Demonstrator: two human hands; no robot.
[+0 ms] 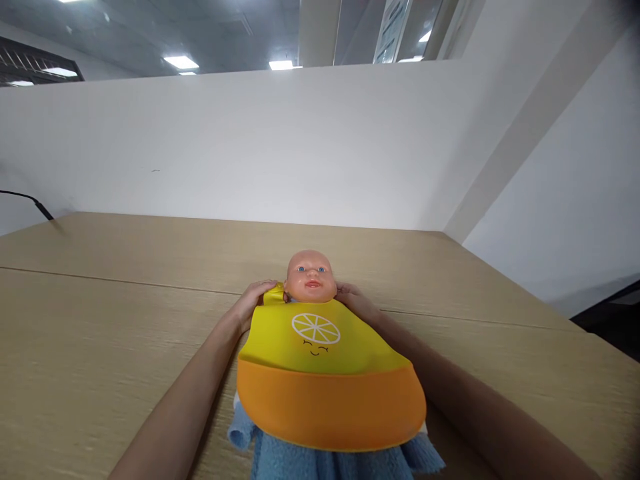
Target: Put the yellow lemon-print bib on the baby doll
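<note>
A baby doll (310, 270) in a fuzzy blue outfit (300, 460) faces me, its head toward the far side of the table. Over its chest spreads a yellow bib (280, 333) with a white citrus-slice print, a smiling face and an orange catch pocket (330, 407). My left hand (254, 303) is closed on the bib's yellow neck strap (274, 295) beside the doll's head. On the other side, my right hand (356, 301) curls in at the neck, by the bib's upper edge. Its fingertips are hidden behind the doll, so what they grip does not show.
The wood-grain table (125, 327) has a seam running across it. A white partition (260, 147) rises along its back, and another white wall (560, 180) stands at the right. A black cable (37, 203) hangs at the left edge; a dark object (613, 320) lies at far right.
</note>
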